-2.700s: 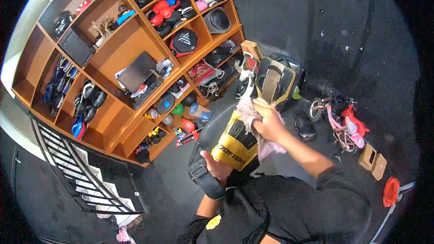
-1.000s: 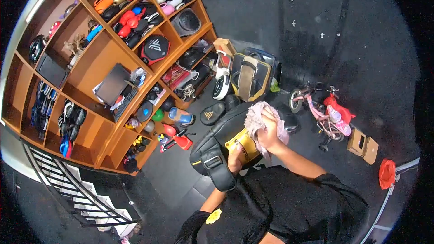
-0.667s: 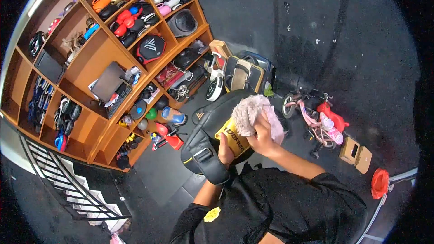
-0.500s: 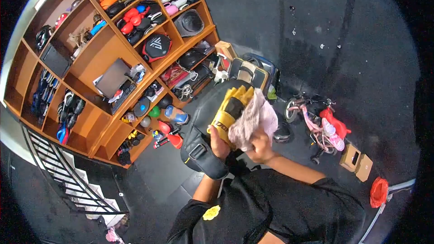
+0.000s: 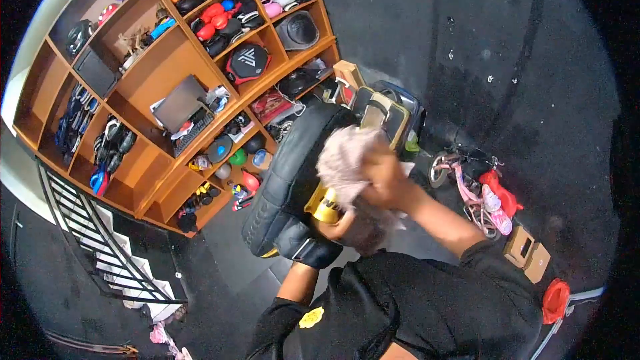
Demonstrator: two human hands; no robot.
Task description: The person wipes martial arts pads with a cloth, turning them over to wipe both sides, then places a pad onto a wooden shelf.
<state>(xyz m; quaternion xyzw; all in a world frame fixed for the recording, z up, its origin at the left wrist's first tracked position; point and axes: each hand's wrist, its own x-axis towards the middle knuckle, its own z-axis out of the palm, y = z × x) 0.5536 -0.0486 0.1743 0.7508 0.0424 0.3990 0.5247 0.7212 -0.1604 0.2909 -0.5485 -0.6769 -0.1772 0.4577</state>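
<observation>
A large black padded pad (image 5: 291,163) is tilted up in front of my chest, its curved side facing left. My left hand (image 5: 335,225) is under its black strap, with fingers wrapped at the yellow handle (image 5: 325,205). My right hand (image 5: 387,177) grips a pale pink cloth (image 5: 347,160), which lies over the upper part of the yellow handle and hangs down beside it. The cloth hides much of the handle and some of the left fingers.
Wooden shelves (image 5: 200,123) with gloves, helmets and a monitor stand at the left. Beyond the pad is a black and yellow bag (image 5: 385,115). To the right are a pink bicycle (image 5: 467,193), an open cardboard box (image 5: 527,254) and a red bag (image 5: 555,301). Stair railing (image 5: 100,240) at lower left.
The pad has turned and risen, showing more of its black side. The cloth has shifted up and left over the handle with my right hand. My left hand keeps its hold.
</observation>
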